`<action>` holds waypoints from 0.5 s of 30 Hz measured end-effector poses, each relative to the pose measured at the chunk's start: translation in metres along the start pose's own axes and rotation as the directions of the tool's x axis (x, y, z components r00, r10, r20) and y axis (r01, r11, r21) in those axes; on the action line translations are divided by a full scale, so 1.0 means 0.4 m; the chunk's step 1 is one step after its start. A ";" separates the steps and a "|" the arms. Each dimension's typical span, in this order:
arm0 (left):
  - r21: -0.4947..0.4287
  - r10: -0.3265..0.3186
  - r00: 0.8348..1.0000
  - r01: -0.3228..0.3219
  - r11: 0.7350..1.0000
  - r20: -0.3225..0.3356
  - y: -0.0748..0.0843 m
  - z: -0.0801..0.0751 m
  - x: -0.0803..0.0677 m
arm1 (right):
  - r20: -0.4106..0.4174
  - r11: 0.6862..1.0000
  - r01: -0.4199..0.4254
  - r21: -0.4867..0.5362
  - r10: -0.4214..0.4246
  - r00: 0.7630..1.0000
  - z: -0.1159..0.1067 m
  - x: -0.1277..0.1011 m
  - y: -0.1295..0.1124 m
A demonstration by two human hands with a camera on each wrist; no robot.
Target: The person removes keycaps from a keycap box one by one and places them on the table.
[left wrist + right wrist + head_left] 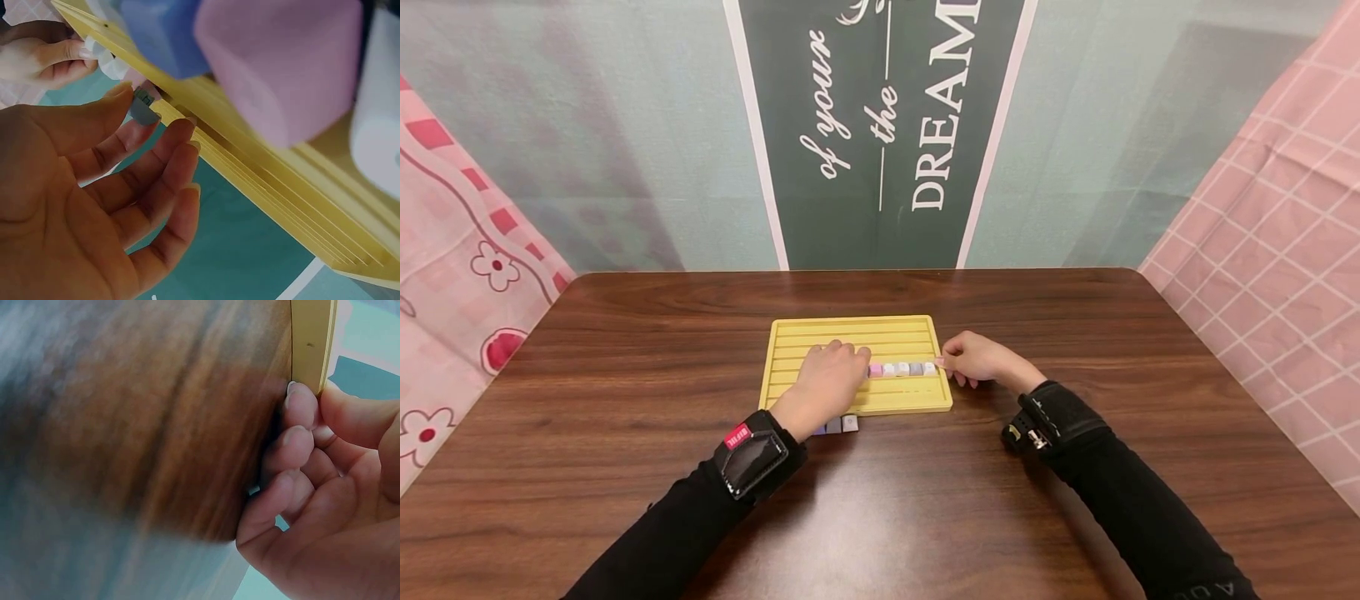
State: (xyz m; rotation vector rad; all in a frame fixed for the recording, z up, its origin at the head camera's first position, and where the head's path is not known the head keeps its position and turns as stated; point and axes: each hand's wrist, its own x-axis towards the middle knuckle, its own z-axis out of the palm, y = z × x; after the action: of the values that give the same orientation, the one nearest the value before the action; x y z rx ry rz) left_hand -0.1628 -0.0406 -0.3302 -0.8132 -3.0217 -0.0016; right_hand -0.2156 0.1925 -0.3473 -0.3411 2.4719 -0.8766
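Note:
A yellow ridged tray (857,327) lies on the table, with a row of keycaps (903,368) in pink, white and grey set along one of its channels. Over the tray's left half, my left hand (829,375) pinches a grey keycap (143,112) between thumb and index finger, at the left end of that row. The other left fingers are loosely bent. At the tray's right edge, my right hand (981,358) grips the rim (310,344) between thumb and curled fingers, beside the row's last white keycap (929,368).
Loose keycaps (849,423) in blue, grey and white lie against the tray's front edge, partly hidden by the left wrist. Close to the left wrist camera are a blue keycap (165,37) and a pink keycap (275,62). The wooden table (925,500) ends at a hanging cloth (685,167).

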 end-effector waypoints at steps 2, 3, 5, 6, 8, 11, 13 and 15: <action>0.002 0.002 1.000 -0.002 1.000 0.001 0.003 -0.001 -0.004 | 0.000 1.000 0.000 0.001 0.000 1.000 0.001 -0.001 -0.001; 0.004 0.002 1.000 -0.002 1.000 0.005 0.004 -0.002 -0.006 | 0.000 1.000 0.001 0.001 -0.001 1.000 0.001 -0.001 -0.001; 0.003 0.001 1.000 -0.001 1.000 0.011 0.007 -0.003 -0.009 | 0.000 1.000 0.002 0.000 -0.002 1.000 0.001 -0.001 -0.002; 0.004 -0.001 1.000 0.001 1.000 0.016 0.008 -0.004 -0.010 | 0.000 1.000 0.003 0.000 -0.003 1.000 0.002 -0.001 -0.002; 0.004 0.000 1.000 0.000 1.000 0.016 0.012 -0.007 -0.014 | 0.000 1.000 0.004 -0.002 -0.004 1.000 0.002 -0.001 -0.002; -0.001 0.010 1.000 -0.010 1.000 0.001 0.017 -0.010 -0.022 | -0.002 1.000 0.005 -0.002 -0.005 1.000 0.002 0.000 -0.001; 0.000 0.022 1.000 -0.022 1.000 -0.017 0.021 -0.011 -0.028 | -0.002 1.000 0.004 -0.002 -0.004 1.000 0.002 0.000 0.000; 0.001 0.033 0.999 -0.033 0.999 -0.034 0.025 -0.012 -0.034 | -0.001 1.000 0.004 -0.002 -0.004 1.000 0.002 0.000 0.000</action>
State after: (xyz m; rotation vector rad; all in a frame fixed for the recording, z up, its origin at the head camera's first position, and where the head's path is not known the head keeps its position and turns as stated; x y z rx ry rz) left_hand -0.1458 -0.0389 -0.3258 -0.8541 -2.9758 -0.0146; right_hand -0.2153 0.1922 -0.3479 -0.3472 2.4735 -0.8764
